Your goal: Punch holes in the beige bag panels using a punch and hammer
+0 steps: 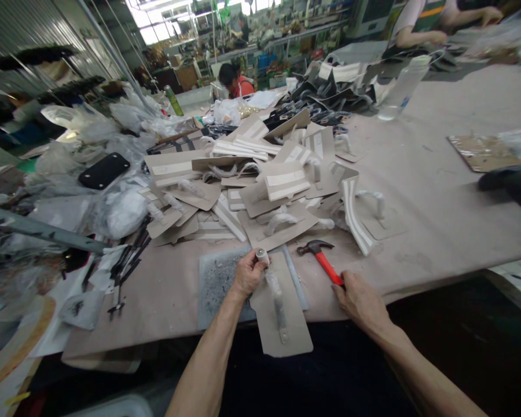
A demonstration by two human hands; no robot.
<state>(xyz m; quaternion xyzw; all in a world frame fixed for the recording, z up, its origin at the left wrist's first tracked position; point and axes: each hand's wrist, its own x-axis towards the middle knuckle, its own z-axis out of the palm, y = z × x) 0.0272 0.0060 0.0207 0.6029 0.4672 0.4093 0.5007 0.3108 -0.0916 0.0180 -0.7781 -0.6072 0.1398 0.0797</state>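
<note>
My left hand (248, 273) is closed on a small pale cylinder (261, 255) with a round end, too small to name more exactly. Just below it, a beige panel (295, 339) with a plastic-wrapped handle (276, 298) overhangs the table's front edge. Under that panel is a grey, scuffed slab (219, 284), partly covered. My right hand (361, 300) grips the red handle of a claw hammer (327, 267), whose head rests on or just over the tabletop. Behind both hands lies a heap of similar beige panels (286, 182), many with white strips and wrapped handles.
A clear bottle (402, 90) stands at the back right, near a dark pile (330, 95). Plastic bags (128, 211) and dark strips (130, 255) crowd the left. A metal pole (43, 226) crosses there. Another person's arms (421, 37) are at the far right; a seated person (238, 84) is behind.
</note>
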